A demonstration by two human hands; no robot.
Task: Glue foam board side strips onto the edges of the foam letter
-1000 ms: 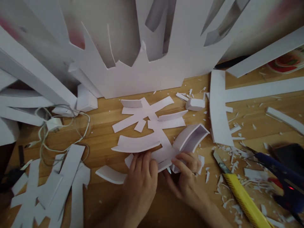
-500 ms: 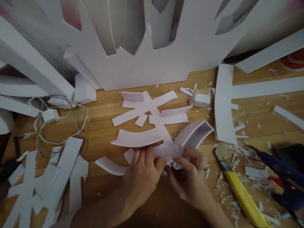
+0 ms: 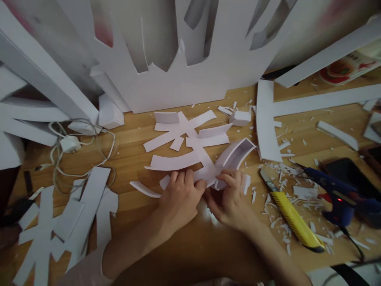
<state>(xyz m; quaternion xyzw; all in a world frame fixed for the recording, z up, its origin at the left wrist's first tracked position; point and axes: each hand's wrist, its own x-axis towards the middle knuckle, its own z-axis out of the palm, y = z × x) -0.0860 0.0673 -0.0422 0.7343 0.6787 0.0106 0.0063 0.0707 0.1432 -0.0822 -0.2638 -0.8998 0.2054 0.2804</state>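
Note:
A white foam-board cutout, shaped like a written character, lies flat on the wooden table with several narrow strips standing along its edges. My left hand is closed on its near edge, fingers curled over and thumb pointing right. My right hand pinches the lower right corner, where a curved foam-board wall stands upright. What lies between the right fingertips is partly hidden. Left of my left hand, a loose curved strip rests on the table.
A yellow utility knife and a blue hot glue gun with a red light lie at right among foam scraps. Tangled white cable and stacked cutouts are at left. A large cut foam board leans behind.
The view has shifted, bringing more of the right side into sight. Both hands stay at the cutout's near edge, and the right fingers have closed in more tightly at the corner.

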